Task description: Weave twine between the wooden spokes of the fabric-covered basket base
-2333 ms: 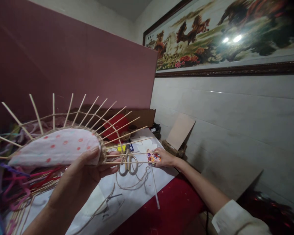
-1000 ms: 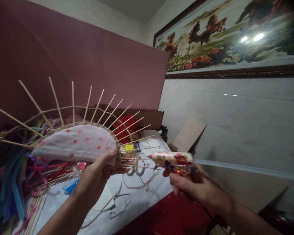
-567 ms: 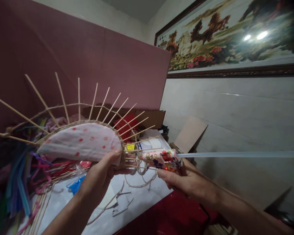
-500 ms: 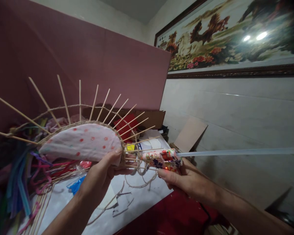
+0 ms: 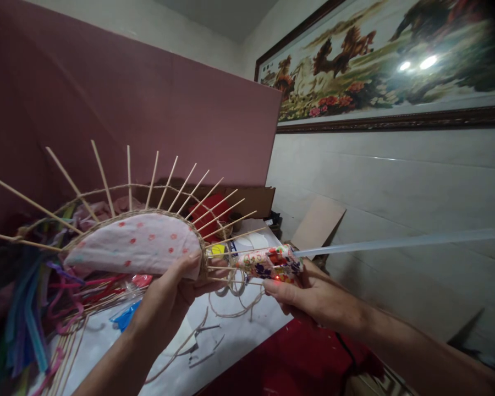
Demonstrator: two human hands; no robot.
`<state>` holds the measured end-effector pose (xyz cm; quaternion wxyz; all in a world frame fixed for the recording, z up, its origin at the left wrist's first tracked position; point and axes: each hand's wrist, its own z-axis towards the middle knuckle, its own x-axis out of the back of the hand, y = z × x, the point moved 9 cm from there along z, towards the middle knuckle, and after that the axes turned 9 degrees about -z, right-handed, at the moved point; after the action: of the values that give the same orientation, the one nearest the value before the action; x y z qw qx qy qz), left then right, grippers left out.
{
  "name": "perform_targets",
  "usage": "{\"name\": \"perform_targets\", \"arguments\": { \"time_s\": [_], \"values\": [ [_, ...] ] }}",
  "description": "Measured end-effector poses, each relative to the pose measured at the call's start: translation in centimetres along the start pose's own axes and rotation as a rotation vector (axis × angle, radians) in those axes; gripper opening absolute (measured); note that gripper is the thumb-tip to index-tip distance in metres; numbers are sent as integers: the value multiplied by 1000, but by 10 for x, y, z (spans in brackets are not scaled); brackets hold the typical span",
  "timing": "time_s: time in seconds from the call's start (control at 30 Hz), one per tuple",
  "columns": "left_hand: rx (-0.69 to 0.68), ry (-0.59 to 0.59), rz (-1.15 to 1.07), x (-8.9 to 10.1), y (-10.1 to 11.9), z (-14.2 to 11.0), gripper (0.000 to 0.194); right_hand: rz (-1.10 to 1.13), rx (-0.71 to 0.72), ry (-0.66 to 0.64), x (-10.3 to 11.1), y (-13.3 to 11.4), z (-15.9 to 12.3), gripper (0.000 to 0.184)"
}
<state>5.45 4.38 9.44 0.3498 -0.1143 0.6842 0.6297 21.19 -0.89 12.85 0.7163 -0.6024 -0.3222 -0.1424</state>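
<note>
My left hand (image 5: 169,300) grips the right edge of a round basket base (image 5: 136,246) covered in white cloth with red dots, tilted on edge above the table. Several thin wooden sticks (image 5: 190,192) fan out from its rope-wrapped rim. My right hand (image 5: 313,297) is closed on a floral-patterned hot glue gun (image 5: 268,262). A long clear glue stick (image 5: 396,242) juts out behind the gun to the right. The gun's nozzle points left among the sticks, close to the rim beside my left fingers.
A white-covered table (image 5: 231,335) below holds loose twine (image 5: 235,305), coloured pipe cleaners (image 5: 37,308) at left, and a red object (image 5: 208,212) behind the sticks. A maroon board (image 5: 148,110) stands behind. A tiled wall and a framed horse picture (image 5: 375,60) are at right.
My right hand picked the glue gun up from the table, brought it over and put its nozzle in among the sticks at the basket's rim. The left hand kept holding the base.
</note>
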Motion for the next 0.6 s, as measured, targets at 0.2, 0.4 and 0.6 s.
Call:
{"name": "perform_targets", "arguments": {
  "time_s": [0.2,0.4,0.6],
  "values": [
    [4,-1,-13,2,0,1,28,-20,1,19,2,2,0,36],
    [0,16,1,2,0,0,28,-23,-38,-11,-1,8,-1,35],
    [-35,-19,21,-5,3,-1,29,-19,-47,20,1,7,-3,30]
  ]
}}
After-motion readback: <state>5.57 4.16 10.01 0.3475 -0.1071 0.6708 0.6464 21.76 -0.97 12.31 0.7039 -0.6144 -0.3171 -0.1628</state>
